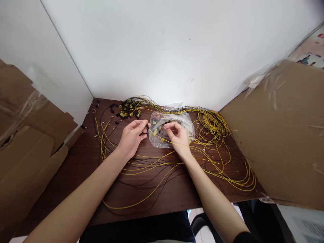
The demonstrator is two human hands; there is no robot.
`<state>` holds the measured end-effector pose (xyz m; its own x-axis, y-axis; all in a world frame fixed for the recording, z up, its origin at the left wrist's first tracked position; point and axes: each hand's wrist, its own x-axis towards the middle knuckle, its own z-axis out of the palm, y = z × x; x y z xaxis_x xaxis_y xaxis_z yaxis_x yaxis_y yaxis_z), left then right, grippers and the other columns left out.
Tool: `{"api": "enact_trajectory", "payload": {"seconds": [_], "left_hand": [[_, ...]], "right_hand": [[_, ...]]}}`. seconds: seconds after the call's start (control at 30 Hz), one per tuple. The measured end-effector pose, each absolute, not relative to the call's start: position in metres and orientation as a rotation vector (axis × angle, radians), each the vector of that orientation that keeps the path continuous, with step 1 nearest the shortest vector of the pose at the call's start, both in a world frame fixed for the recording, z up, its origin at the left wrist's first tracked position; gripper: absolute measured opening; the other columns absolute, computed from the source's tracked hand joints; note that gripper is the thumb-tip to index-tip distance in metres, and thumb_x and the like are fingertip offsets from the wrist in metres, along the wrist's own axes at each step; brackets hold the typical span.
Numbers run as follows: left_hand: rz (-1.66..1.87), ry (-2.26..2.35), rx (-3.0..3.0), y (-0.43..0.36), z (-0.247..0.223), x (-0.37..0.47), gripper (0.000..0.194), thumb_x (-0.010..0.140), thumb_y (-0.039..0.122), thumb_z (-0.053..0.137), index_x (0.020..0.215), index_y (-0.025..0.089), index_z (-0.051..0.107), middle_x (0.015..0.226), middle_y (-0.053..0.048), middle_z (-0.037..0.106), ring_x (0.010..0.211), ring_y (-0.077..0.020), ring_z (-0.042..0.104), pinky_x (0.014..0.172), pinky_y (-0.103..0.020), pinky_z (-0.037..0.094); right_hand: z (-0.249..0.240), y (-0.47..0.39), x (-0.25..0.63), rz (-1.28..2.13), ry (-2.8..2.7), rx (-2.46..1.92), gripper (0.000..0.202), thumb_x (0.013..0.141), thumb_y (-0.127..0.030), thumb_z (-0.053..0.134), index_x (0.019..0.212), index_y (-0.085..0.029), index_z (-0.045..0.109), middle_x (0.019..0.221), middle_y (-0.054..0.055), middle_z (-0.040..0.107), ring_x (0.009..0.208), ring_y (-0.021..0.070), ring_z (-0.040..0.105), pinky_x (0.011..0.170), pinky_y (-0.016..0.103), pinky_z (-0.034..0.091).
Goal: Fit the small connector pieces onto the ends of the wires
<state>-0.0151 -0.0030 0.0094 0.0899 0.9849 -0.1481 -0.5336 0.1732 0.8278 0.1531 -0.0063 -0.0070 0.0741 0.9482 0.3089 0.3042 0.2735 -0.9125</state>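
Small black parts (146,128) are pinched between the thumb and fingers of my left hand (133,136), left of a clear plastic bag (158,142). Over the bag's right part, my right hand (178,136) has its thumb and index finger curled close together; whether something small is between them is too small to tell. Yellow and black small parts (155,132) show in the bag. A yellow wire runs between the two hands. Long yellow and black wires (149,170) lie across the brown table (162,195) beneath my wrists.
A pile of black and yellow connectors (130,108) sits at the back left. Coiled yellow wires (214,125) lie at the back right. Cardboard stands at the left (30,135) and right (283,135), with a white wall (152,50) behind. Loose black bits (98,103) lie near the left corner.
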Motion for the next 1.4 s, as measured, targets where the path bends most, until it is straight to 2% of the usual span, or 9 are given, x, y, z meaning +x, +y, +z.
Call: {"api": "enact_trajectory", "payload": {"seconds": [0.13,0.23,0.33,0.67,0.83,0.93,1.17,1.4], "left_hand": [[1.273,0.847,0.679,-0.003,0.009,-0.014,0.024,0.065,0.031,0.074,0.078,0.014,0.064,0.070,0.001,0.057,0.056,-0.0045,0.046,0.052,-0.017,0.039],[1.271,0.856,0.693,-0.003,0.009,-0.014,0.025,0.065,0.032,0.074,0.077,0.014,0.063,0.067,0.002,0.055,0.054,-0.0042,0.046,0.052,-0.017,0.038],[1.269,0.854,0.729,-0.004,0.010,-0.013,0.026,0.065,0.034,0.074,0.077,0.014,0.063,0.067,0.002,0.055,0.054,-0.0042,0.045,0.051,-0.017,0.038],[1.325,1.070,1.143,-0.006,0.006,-0.008,0.020,0.063,0.029,0.073,0.076,0.014,0.068,0.067,0.000,0.060,0.051,-0.0065,0.043,0.049,-0.021,0.035],[1.268,1.092,1.350,-0.007,0.002,-0.008,0.019,0.065,0.027,0.071,0.080,0.015,0.071,0.063,-0.001,0.059,0.054,-0.0099,0.047,0.052,-0.023,0.037],[1.256,1.086,1.389,-0.007,0.000,-0.008,0.021,0.066,0.027,0.069,0.083,0.016,0.072,0.068,-0.002,0.061,0.058,-0.0112,0.050,0.055,-0.023,0.039],[1.272,1.101,1.530,-0.007,-0.003,-0.008,0.018,0.067,0.029,0.069,0.080,0.016,0.069,0.072,-0.002,0.060,0.066,-0.0131,0.053,0.058,-0.022,0.041],[1.261,1.060,1.475,-0.007,-0.005,-0.008,0.016,0.068,0.027,0.068,0.079,0.015,0.066,0.075,-0.004,0.063,0.069,-0.0143,0.057,0.062,-0.023,0.045]], "right_hand": [[-0.012,-0.008,0.154,0.493,-1.796,-1.376,0.020,0.076,-0.008,0.049,0.086,-0.018,0.063,0.094,0.006,0.065,0.089,0.0197,0.057,0.082,0.036,0.044],[-0.015,-0.009,0.153,0.344,-1.945,-1.446,0.021,0.078,-0.012,0.052,0.094,-0.018,0.064,0.103,0.008,0.062,0.100,0.0233,0.052,0.090,0.041,0.039],[-0.017,-0.009,0.152,0.334,-2.025,-1.443,0.022,0.081,-0.018,0.054,0.100,-0.018,0.063,0.111,0.009,0.060,0.105,0.0244,0.049,0.092,0.042,0.038],[-0.014,-0.011,0.151,0.287,-2.075,-1.494,0.009,0.078,-0.022,0.058,0.086,-0.019,0.062,0.091,0.008,0.058,0.092,0.0237,0.050,0.083,0.038,0.042],[-0.013,-0.012,0.150,0.275,-2.067,-1.494,0.004,0.077,-0.022,0.059,0.079,-0.019,0.061,0.088,0.008,0.059,0.090,0.0235,0.051,0.081,0.038,0.041],[-0.011,-0.012,0.149,0.331,-1.962,-1.438,0.003,0.075,-0.020,0.058,0.077,-0.019,0.060,0.085,0.005,0.062,0.085,0.0215,0.054,0.079,0.036,0.042],[-0.003,-0.013,0.144,0.665,-1.660,-1.195,0.006,0.076,-0.021,0.056,0.079,-0.018,0.061,0.077,0.002,0.065,0.070,0.0144,0.060,0.070,0.028,0.048],[0.002,-0.017,0.142,0.670,-1.702,-1.108,0.013,0.082,-0.025,0.054,0.087,-0.020,0.066,0.087,0.004,0.065,0.079,0.0153,0.059,0.071,0.028,0.048]]}}
